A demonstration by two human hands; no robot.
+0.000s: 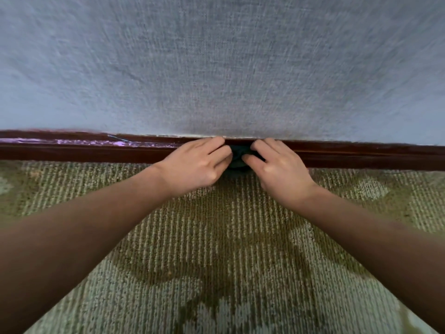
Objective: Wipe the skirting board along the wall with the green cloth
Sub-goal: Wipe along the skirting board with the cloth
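A dark brown skirting board (pixel 96 150) runs across the view at the foot of a grey textured wall (pixel 216 68). A dark green cloth (pixel 238 154) is bunched up against the board at the centre, mostly hidden by my hands. My left hand (pixel 199 165) grips the cloth from the left with curled fingers. From the right, my right hand (pixel 277 169) grips the same cloth, fingertips tucked into it. Both hands sit close together at the board.
Patterned green and beige carpet (pixel 216 237) covers the floor up to the board. A pale purplish streak (pixel 72 141) shows along the board's top edge on the left. The board continues to both sides of my hands.
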